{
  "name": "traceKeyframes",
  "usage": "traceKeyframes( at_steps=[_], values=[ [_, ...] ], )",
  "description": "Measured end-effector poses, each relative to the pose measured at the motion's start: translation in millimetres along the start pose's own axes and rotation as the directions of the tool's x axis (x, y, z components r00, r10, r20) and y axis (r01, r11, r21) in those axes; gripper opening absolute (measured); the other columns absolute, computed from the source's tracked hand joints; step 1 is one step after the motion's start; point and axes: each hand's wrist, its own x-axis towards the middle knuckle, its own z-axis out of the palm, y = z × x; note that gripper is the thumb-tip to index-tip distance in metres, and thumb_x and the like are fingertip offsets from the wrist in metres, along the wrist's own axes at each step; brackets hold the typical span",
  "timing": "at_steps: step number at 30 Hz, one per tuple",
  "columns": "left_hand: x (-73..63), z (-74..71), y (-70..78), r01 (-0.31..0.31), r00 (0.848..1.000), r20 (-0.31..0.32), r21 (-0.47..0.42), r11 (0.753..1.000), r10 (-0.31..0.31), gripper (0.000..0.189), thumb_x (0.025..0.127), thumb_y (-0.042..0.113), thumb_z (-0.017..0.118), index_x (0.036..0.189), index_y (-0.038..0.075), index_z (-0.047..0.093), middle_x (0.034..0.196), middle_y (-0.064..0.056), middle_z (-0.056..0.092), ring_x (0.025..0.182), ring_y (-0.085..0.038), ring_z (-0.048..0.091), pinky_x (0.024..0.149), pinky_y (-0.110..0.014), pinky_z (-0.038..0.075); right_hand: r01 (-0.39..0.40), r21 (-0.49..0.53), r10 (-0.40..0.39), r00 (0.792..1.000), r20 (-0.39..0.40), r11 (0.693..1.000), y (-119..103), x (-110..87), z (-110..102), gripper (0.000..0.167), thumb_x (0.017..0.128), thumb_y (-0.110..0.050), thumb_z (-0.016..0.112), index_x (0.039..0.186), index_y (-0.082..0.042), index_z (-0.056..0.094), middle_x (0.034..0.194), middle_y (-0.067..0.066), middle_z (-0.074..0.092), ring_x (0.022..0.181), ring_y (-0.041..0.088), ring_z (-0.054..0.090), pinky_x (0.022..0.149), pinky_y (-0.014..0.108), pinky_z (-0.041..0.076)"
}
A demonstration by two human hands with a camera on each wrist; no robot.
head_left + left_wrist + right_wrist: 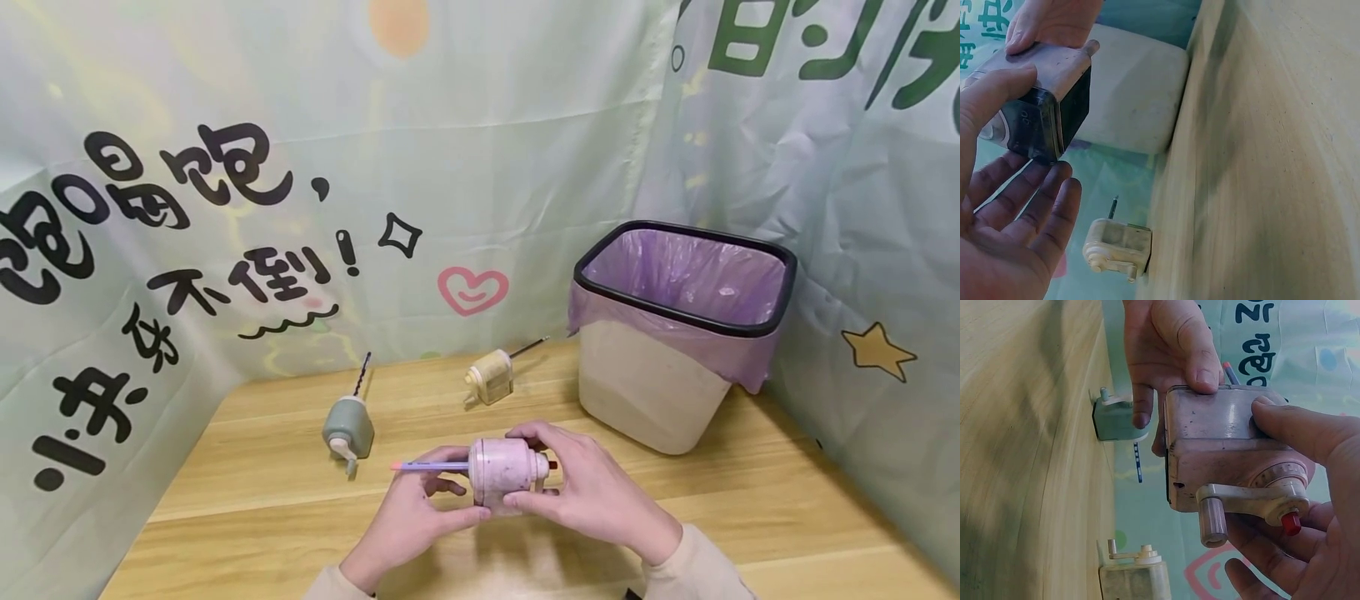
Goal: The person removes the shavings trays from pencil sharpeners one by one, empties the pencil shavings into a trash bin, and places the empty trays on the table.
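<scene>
Both hands hold a pink hand-crank pencil sharpener, lifted above the table and lying on its side. A lilac pencil sticks out of its front toward the left. My left hand grips the front end, its thumb on one side and its fingertips at the other. At the crank end, my right hand holds the body between thumb and fingers. The right wrist view shows the pale crank handle and a red tip at its hub. Dark smudges mark the pink casing.
Toward the back of the wooden table stand a grey-green sharpener and a cream sharpener, each with a pencil in it. A white bin with a purple liner stands back right. Printed cloth hangs behind.
</scene>
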Motion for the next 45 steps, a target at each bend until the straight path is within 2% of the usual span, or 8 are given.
traceKeyframes(
  at_steps=[9, 14, 18, 26, 31, 38, 45],
  values=[
    [0.9, -1.0, -2.3, -0.018, 1.000, 0.017, -0.044, 0.999, 0.018, 0.061, 0.082, 0.023, 0.095, 0.137, 0.023, 0.069, 0.136, 0.005, 0.071, 0.123, -0.013, 0.068, 0.101, -0.031, 0.062, 0.023, 0.005, -0.023, 1.000, -0.014, 1.000, 0.1, 0.1, -0.8, 0.057, 0.083, -0.047, 0.092, 0.130, -0.030, 0.066, 0.115, -0.020, 0.074, 0.097, -0.002, 0.067, 0.083, 0.028, 0.059],
    [-0.2, 0.0, -1.2, -0.003, 1.000, 0.028, -0.071, 0.997, 0.005, 0.060, 0.082, 0.022, 0.095, 0.136, 0.022, 0.069, 0.136, 0.004, 0.071, 0.123, -0.012, 0.069, 0.103, -0.031, 0.061, 0.019, 0.007, -0.019, 1.000, -0.007, 1.000, 0.7, -0.1, -2.1, 0.055, 0.083, -0.050, 0.092, 0.129, -0.032, 0.067, 0.114, -0.021, 0.074, 0.096, -0.002, 0.066, 0.083, 0.029, 0.059],
    [-1.4, 1.0, 0.1, -0.016, 1.000, 0.009, -0.041, 0.999, 0.016, 0.060, 0.081, 0.023, 0.096, 0.135, 0.023, 0.070, 0.135, 0.005, 0.072, 0.121, -0.011, 0.069, 0.102, -0.030, 0.062, 0.032, 0.012, -0.032, 0.999, -0.003, 0.999, 0.9, -0.4, -2.7, 0.055, 0.084, -0.051, 0.091, 0.129, -0.032, 0.066, 0.113, -0.021, 0.074, 0.096, -0.002, 0.066, 0.084, 0.030, 0.060],
    [-1.7, -0.3, -1.6, -0.084, 0.996, 0.021, -0.002, 0.996, 0.084, 0.060, 0.082, 0.025, 0.096, 0.136, 0.021, 0.070, 0.134, 0.004, 0.073, 0.119, -0.011, 0.069, 0.101, -0.032, 0.062, 0.039, 0.010, -0.039, 0.999, 0.002, 0.999, -1.4, -1.9, -5.1, 0.053, 0.084, -0.051, 0.090, 0.128, -0.032, 0.067, 0.112, -0.021, 0.073, 0.098, -0.002, 0.067, 0.086, 0.029, 0.060],
    [-1.2, -1.0, -2.7, -0.120, 0.993, 0.004, 0.015, 0.993, 0.120, 0.060, 0.080, 0.025, 0.097, 0.134, 0.022, 0.071, 0.132, 0.003, 0.075, 0.118, -0.012, 0.071, 0.100, -0.034, 0.063, 0.032, 0.023, -0.033, 0.999, 0.018, 0.999, -2.3, -1.6, -5.8, 0.052, 0.085, -0.053, 0.089, 0.128, -0.032, 0.067, 0.114, -0.021, 0.074, 0.100, -0.002, 0.067, 0.087, 0.031, 0.061],
    [0.4, 0.9, -3.1, -0.119, 0.993, 0.000, 0.009, 0.993, 0.119, 0.059, 0.081, 0.026, 0.097, 0.134, 0.022, 0.071, 0.132, 0.003, 0.075, 0.117, -0.012, 0.071, 0.100, -0.032, 0.063, 0.039, 0.022, -0.039, 0.999, 0.012, 0.999, 0.8, -1.8, -6.5, 0.054, 0.085, -0.050, 0.090, 0.129, -0.029, 0.067, 0.116, -0.019, 0.075, 0.098, -0.002, 0.067, 0.086, 0.031, 0.060],
    [-1.9, -2.3, -2.4, -0.118, 0.993, -0.001, 0.030, 0.993, 0.118, 0.059, 0.080, 0.025, 0.097, 0.133, 0.022, 0.072, 0.129, 0.004, 0.076, 0.113, -0.011, 0.073, 0.098, -0.032, 0.063, 0.027, 0.052, -0.030, 0.998, 0.046, 0.998, 3.4, -0.1, -4.5, 0.055, 0.086, -0.052, 0.088, 0.131, -0.028, 0.067, 0.119, -0.018, 0.075, 0.105, 0.001, 0.069, 0.092, 0.033, 0.062]
  ],
)
